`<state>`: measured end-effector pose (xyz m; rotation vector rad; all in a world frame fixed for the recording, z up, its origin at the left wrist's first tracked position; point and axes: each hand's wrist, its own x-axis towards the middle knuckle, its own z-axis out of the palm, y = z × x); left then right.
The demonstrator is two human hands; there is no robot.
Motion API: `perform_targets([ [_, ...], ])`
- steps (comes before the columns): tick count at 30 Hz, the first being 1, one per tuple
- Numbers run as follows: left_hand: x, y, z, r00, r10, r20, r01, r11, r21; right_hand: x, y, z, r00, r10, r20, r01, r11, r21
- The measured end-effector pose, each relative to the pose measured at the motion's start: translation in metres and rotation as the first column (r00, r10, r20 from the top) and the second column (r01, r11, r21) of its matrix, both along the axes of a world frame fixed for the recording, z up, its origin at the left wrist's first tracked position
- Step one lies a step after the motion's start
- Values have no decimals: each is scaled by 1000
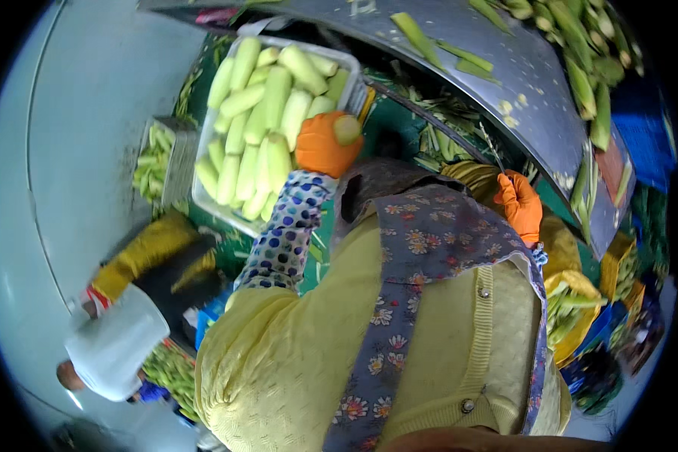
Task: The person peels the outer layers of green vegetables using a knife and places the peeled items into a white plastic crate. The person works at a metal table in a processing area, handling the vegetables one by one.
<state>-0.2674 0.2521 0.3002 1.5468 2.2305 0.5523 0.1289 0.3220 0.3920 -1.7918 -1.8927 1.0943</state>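
Note:
At the right edge of a white plastic crate (pixel 202 134) full of pale green peeled stalks (pixel 277 98), my left hand (pixel 325 147) in an orange glove is closed round a peeled stalk (pixel 346 129), its end showing; a dotted sleeve covers that arm. My right hand (pixel 518 203), also orange-gloved, is closed round a slim knife-like tool (pixel 493 151) beside the edge of a steel worktable (pixel 497 90). Its exact shape is too small to make out. My floral apron lies between my hands.
Loose stalks (pixel 580 75) and leaves lie on the worktable, with a blue crate (pixel 639 151) beyond. A smaller crate of trimmings (pixel 154 162) stands at the left. A co-worker in a white top (pixel 113 346) bends at lower left. Yellow sacks of stalks (pixel 569 316) stand at right.

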Motion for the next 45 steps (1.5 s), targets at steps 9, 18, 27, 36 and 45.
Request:
perform_targets([
  [9, -101, -203, -63, 791, 441, -425, -599, 698, -391, -5, 12, 16, 921, 337, 194, -372, 909, 188],
  [18, -102, -98, -96, 908, 355, -223, -359, 933, 25, 12, 27, 28, 926, 220, 308, -311, 905, 291],
  [27, 29, 359, -6, 825, -459, 329, 236, 809, 539, 22, 28, 44, 930, -125, 345, 99, 991, 93],
  [36, 15, 596, 8, 840, -209, -501, 328, 931, 161, 28, -12, 41, 799, -458, 390, 443, 886, 135],
  [45, -42, 565, 38, 830, -402, -386, 351, 915, -198, 28, -7, 25, 829, -427, 360, 423, 901, 95],
])
